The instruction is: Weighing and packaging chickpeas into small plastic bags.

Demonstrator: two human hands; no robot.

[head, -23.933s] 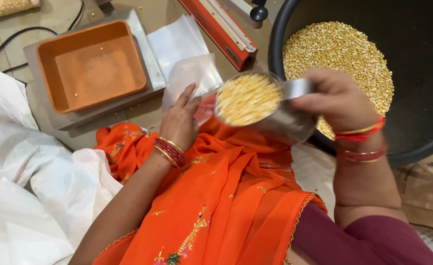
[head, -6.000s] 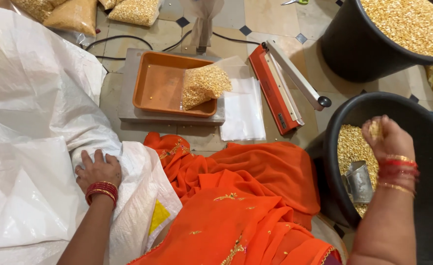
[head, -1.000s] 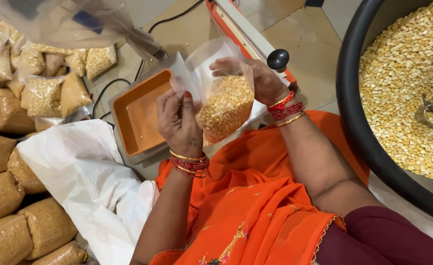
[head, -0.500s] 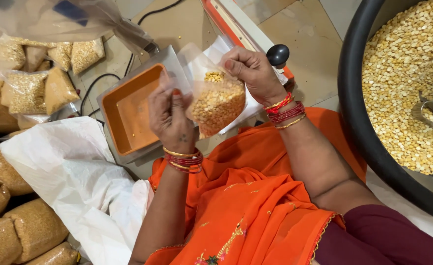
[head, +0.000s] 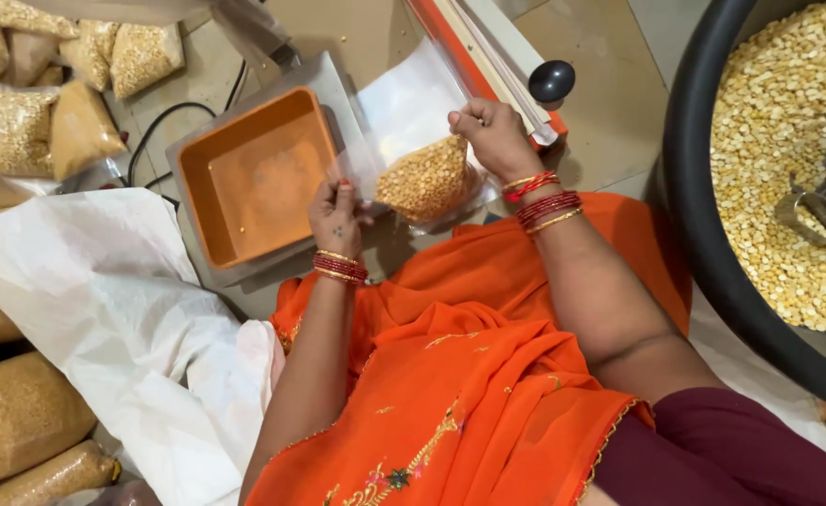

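Head view, looking down. Both hands hold one clear plastic bag [head: 424, 155], part-filled with yellow split lentils that sit in its lower half; the upper half is flat and see-through.

Left hand [head: 334, 214]: fingers closed in a pinch on the bag's left edge, at about the level of the lentils. Red and gold bangles at the wrist.

Right hand [head: 494, 139]: fingers curled shut on the bag's right edge, higher up than the left grip, so the bag hangs stretched between the two hands and slants a little. The lentil mass lies between the hands, just beside the right hand's knuckles.

Bag position: held in the air above the person's lap, in front of the orange cloth [head: 450, 375], just right of the orange tray [head: 254, 183] (tray sits on a grey scale base). Whether the bag's bottom touches the floor cannot be told.

Surroundings: a red-edged heat sealer [head: 488, 52] with a black knob lies beyond the bag. A large black tub [head: 703, 244] of loose lentils at right, with a metal scoop [head: 820, 206] resting in them. Filled bags [head: 66, 94] are piled at upper left; white sacking [head: 104, 309] is spread at left.
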